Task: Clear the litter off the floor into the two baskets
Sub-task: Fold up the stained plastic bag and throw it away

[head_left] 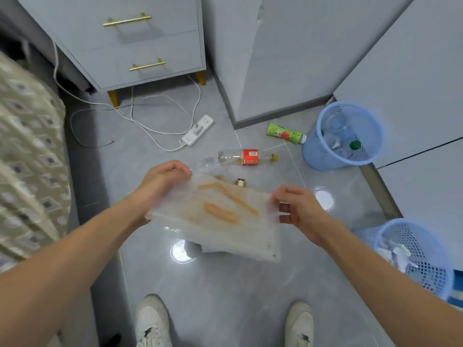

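Hands reach forward at waist height over the grey floor [225, 296], both bare forearms stretched out from the lower corners of the view. Left hand [162, 181] pinches the far left corner of a stained translucent bag [218, 216], fingers curled over its edge; right hand [298, 209] grips the bag's right edge, thumb on top. The bag hangs spread between them, tilted, its near corner drooping toward the floor, orange streaks across its face. Beyond it on the floor lie an empty bottle [240, 157] with a red label on its side, a small brass cap [241, 182] just behind the bag, and a green tube [285, 133] next to the far basket [345, 136]. That blue basket stands against the cabinet at the right wall and holds clear bottles. A second blue basket [416, 254], nearer along the same wall, holds crumpled paper. A white power strip [198, 130] and its cables lie by the drawer unit [130, 41]. Two white shoes [152, 321] show at the bottom edge.
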Motion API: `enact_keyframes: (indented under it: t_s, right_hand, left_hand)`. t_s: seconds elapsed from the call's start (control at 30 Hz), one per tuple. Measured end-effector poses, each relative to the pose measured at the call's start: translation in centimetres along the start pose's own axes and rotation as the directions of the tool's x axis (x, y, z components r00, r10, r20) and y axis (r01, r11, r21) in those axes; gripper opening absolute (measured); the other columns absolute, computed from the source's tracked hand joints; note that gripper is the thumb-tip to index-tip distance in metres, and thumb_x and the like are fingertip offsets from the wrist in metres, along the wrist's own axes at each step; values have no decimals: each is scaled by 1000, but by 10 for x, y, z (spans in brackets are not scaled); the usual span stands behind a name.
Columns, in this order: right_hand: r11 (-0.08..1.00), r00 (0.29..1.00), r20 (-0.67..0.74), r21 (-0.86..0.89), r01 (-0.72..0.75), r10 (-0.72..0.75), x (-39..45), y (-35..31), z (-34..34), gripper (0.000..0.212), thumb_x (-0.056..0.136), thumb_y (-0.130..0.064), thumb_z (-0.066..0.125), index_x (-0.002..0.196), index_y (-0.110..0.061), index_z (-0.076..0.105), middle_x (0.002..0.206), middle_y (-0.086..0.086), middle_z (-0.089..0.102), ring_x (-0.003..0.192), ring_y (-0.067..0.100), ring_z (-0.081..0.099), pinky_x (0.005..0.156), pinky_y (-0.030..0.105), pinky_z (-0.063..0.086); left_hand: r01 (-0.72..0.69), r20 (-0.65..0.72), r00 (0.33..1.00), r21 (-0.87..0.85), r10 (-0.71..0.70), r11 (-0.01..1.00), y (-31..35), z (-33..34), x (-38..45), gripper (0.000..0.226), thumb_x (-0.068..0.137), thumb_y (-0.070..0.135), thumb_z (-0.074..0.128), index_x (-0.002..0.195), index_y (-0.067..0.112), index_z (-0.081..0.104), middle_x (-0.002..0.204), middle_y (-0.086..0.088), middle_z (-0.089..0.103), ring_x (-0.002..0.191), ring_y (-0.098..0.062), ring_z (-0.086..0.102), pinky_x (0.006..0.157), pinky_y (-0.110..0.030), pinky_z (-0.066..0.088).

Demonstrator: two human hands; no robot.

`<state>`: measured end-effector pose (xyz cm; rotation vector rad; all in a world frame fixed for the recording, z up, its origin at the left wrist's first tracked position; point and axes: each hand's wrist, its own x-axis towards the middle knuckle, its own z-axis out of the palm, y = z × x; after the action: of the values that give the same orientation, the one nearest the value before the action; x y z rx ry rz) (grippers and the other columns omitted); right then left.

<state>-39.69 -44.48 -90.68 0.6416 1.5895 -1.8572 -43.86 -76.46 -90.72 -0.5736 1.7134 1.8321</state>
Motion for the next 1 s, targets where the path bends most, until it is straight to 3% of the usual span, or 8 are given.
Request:
enact_keyframes:
  t_s: [0.07,0.2,0.3,0.4,0.57,0.67,0.77,1.0]
  right_hand:
    - [955,997,17,-287,74,-72,-6,-5,-3,21,89,-6,74,88,-12,54,70,6,65,67,16,65,65,30,55]
    - [754,976,217,-639,152,-12,-14,-20,1,30,84,-11,80,108,-21,65,76,12,76,67,14,66,72,27,51]
    - [803,961,275,-569,174,-14,-22,-28,13,16,92,-18,74,108,-19,71,71,1,74,63,12,63,65,26,52]
    - [886,963,269,-445,132,-8,-29,-33,16,28,99,-18,66,127,-20,68,99,6,78,84,21,74,77,33,61]
    - [998,996,87,-56,31,-26,-43,-32,-3,35,103,-10,54,133,-23,64,116,6,76,104,23,74,96,43,58]
    - [994,999,19,106,34,-36,-53,-33,-13,39,105,-10,45,136,-27,61,120,3,75,110,21,71,97,43,57]
    - [984,998,33,169,51,-57,-64,-32,-18,42,106,-9,40,134,-32,60,126,3,73,115,22,70,100,46,55]
    - [964,996,28,256,71,-81,-84,-27,-55,37,103,-9,48,129,-25,69,124,12,73,109,26,71,96,47,57]
  left_hand:
    - [-95,17,995,271,94,958,6,7,-1,14,87,5,73,87,19,70,74,3,58,61,-12,54,50,-20,45]
    - [-253,196,962,397,188,882,29,26,-7,24,90,2,72,107,18,71,79,11,59,67,-11,54,56,-23,46]
    - [-339,333,920,401,209,851,47,53,-10,40,88,3,75,121,24,67,87,-9,54,70,-22,52,63,-36,46]
    - [-416,385,886,420,256,807,61,82,-11,41,86,12,79,122,27,66,79,-8,63,63,-27,52,58,-40,48]
    - [-290,-7,937,544,349,788,69,77,-16,43,88,48,72,127,34,60,99,5,71,85,-12,68,77,-31,56]
    - [54,-33,998,255,-48,965,55,76,-30,54,84,58,71,126,26,60,114,-2,69,96,-20,71,78,-40,60]
    - [156,187,962,209,-197,965,37,96,-48,28,89,43,69,103,18,69,90,-3,70,73,-20,69,60,-33,55]
    - [-99,236,968,29,89,995,34,135,-54,18,99,10,59,106,20,73,79,-11,69,58,-23,60,48,-24,43]
